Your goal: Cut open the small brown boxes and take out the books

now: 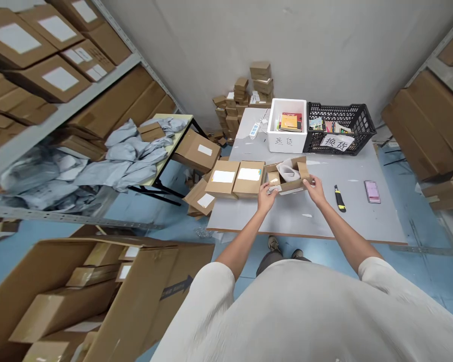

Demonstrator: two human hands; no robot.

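Observation:
An opened cardboard box sits on the table between my hands, its flaps up and whitish wrapping showing inside. My left hand grips its near left corner. On the right, my right hand has its fingers closed on the raised flap at that side. Two closed cardboard boxes with white labels stand just left of it: the nearer one beside the open box, the other farther left. A black and yellow box cutter lies to the right of my right hand.
Toward the back of the table stand a white foam box and a black plastic crate, both holding books or packets. A phone lies at right, a power strip at back left. A big carton of parcels fills the lower left.

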